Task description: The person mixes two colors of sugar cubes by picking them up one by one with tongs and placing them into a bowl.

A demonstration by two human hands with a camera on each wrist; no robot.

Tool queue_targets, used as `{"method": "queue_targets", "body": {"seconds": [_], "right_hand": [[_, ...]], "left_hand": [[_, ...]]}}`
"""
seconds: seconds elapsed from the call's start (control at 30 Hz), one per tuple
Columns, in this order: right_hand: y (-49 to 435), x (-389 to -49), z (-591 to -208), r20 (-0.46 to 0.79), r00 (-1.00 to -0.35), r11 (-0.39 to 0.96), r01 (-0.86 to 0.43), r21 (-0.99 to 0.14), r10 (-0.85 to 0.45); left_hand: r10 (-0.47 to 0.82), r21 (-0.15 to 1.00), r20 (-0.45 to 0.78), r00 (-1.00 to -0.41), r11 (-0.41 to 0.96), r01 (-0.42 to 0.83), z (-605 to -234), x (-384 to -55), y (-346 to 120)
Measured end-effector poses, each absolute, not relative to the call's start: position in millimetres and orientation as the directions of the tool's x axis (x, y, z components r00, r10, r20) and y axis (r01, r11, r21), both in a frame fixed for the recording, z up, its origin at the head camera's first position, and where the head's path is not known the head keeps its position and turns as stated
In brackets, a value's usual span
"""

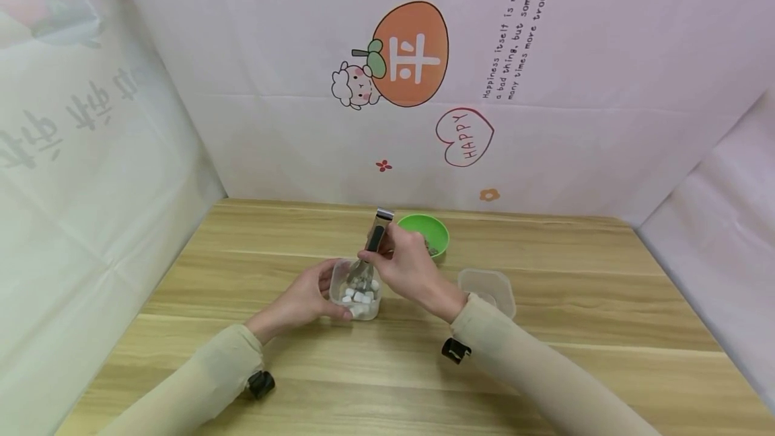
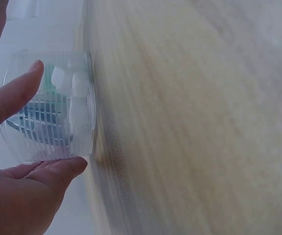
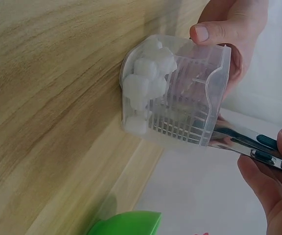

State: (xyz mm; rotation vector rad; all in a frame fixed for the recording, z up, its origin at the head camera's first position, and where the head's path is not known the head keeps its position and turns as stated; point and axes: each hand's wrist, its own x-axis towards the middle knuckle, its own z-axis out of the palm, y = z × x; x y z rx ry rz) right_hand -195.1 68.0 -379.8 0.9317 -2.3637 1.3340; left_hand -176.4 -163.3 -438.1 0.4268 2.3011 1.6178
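Observation:
My left hand [image 1: 305, 295] grips a small clear plastic container [image 3: 195, 63], its thumb on the near side and the fingers around the far side. Several white, marshmallow-like pieces [image 3: 141, 83] lie at the container's bottom. Metal tongs [image 1: 377, 237] with black grips are pinched between the thumb and fingers of my right hand [image 1: 407, 264]. They slant down into the container, their tips among the white pieces in the head view. Through the container wall, the ribbed ends of the tongs [image 2: 43, 115] show in the left wrist view.
Behind the right hand stands a green bowl [image 1: 424, 224] with small brownish pieces inside, partly hidden by that hand. A translucent lid [image 1: 487, 288] lies on the wooden table [image 1: 575, 328] by the right forearm. Printed white sheeting [image 1: 290, 140] borders the table's back and sides.

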Motion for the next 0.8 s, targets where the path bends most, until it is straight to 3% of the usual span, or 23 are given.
{"method": "queue_targets", "body": {"seconds": [0.33, 0.8], "right_hand": [[64.7, -195.1, -385.5, 0.562, -0.735, 0.338, -0.676, -0.655, -0.380], [66.3, -199.1, -387.7, 0.501, -0.804, 0.315, -0.589, -0.744, -0.320]], "left_hand": [[0.405, 0.948, -0.077, -0.911, 0.314, 0.059, -440.2, -176.9, -163.3], [0.393, 0.943, -0.071, -0.917, 0.325, 0.066, -437.5, -175.4, -162.5]]}}
